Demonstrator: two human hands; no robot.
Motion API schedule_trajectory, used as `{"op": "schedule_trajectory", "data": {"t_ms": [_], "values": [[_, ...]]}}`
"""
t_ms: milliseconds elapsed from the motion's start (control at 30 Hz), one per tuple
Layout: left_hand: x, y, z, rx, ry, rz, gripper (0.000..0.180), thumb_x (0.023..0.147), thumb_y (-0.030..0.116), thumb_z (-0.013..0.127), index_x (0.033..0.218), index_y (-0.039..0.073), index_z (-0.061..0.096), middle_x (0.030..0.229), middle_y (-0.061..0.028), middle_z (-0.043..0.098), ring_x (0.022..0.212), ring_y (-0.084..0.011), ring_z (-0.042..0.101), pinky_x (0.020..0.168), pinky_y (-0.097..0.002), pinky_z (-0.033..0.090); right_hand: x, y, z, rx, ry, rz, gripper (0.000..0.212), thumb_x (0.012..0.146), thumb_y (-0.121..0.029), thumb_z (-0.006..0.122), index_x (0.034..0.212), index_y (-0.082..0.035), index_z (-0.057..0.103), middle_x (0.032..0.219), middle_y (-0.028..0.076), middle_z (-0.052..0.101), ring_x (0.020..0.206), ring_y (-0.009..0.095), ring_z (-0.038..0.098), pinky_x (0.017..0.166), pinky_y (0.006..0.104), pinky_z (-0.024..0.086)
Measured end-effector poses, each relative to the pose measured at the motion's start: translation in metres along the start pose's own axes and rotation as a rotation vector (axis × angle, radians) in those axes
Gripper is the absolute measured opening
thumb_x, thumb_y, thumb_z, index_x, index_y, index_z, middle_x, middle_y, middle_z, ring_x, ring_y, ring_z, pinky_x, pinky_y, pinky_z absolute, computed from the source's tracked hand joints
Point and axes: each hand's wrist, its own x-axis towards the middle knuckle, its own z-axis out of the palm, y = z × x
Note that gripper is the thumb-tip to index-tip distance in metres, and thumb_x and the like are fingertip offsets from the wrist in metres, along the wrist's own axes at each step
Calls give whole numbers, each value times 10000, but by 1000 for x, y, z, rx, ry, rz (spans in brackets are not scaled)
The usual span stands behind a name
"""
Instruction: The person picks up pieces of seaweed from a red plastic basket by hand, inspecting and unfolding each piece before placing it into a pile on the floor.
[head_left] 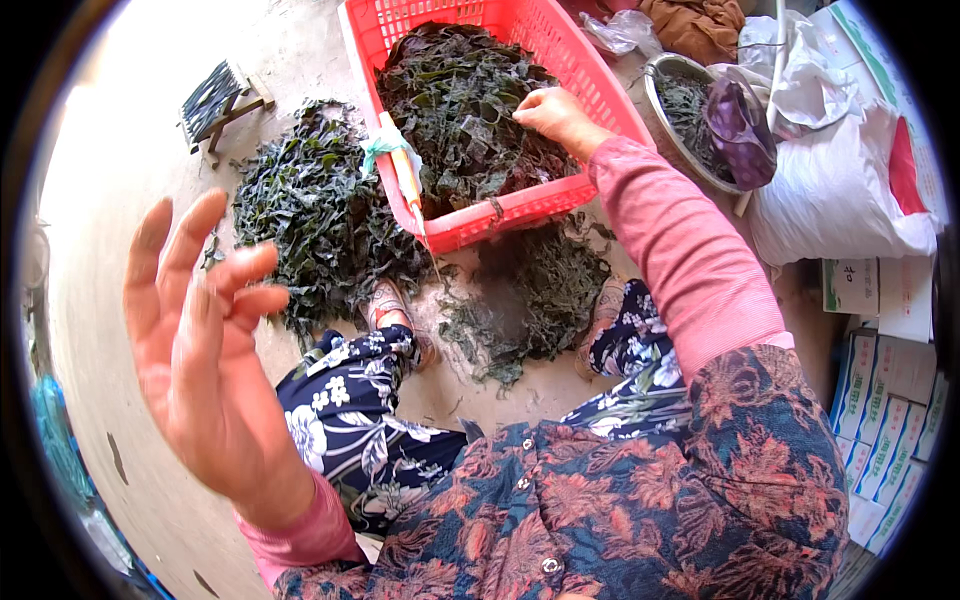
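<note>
My left hand (205, 370) is raised at the left, its fingers apart and loosely curled, holding nothing. My right hand (562, 118) reaches over a red plastic basket (622, 105), its fingers pinched together against the dark dried seaweed (455, 110) inside. Whatever lies between those fingertips is hidden. On the basket's near left edge rests a thin tool with a yellowish handle (405, 178), a pale green cloth (379, 146) tied round it and a narrow tip pointing down. Left of the basket a heap of dark green seaweed (310, 215) spreads over the floor.
Finer seaweed scraps (540, 300) lie between my feet. A small folding stool (222, 108) stands at the far left. To the right are a round basin (668, 130) of seaweed with a purple bag (740, 130), white sacks (840, 190) and stacked cartons (880, 420).
</note>
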Motion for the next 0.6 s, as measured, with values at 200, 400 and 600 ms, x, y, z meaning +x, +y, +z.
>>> {"op": "schedule_trajectory", "data": {"t_ms": [200,400,600], "values": [[0,-7,3,145,58,-28,498,834,176,457,1238,-79,316,1199,-257,404,764,-154,516,629,-236,426,33,-23,50,-203,-148,-15,329,664,-368,670,883,-123,651,928,116,618,876,275,583,771,369,449],[4,-7,7,145,-4,-108,492,816,193,480,1206,-84,364,1152,-243,449,731,-152,508,614,-242,420,52,-19,73,-207,-222,82,262,615,-289,651,822,-128,660,909,136,619,882,280,584,785,346,450],[3,-7,18,100,-43,-140,437,806,144,455,1171,-89,395,1090,-228,500,714,-146,523,623,-246,426,31,-27,5,534,-199,7,103,676,-152,633,667,-53,606,645,18,579,565,109,519,487,231,376]]}}
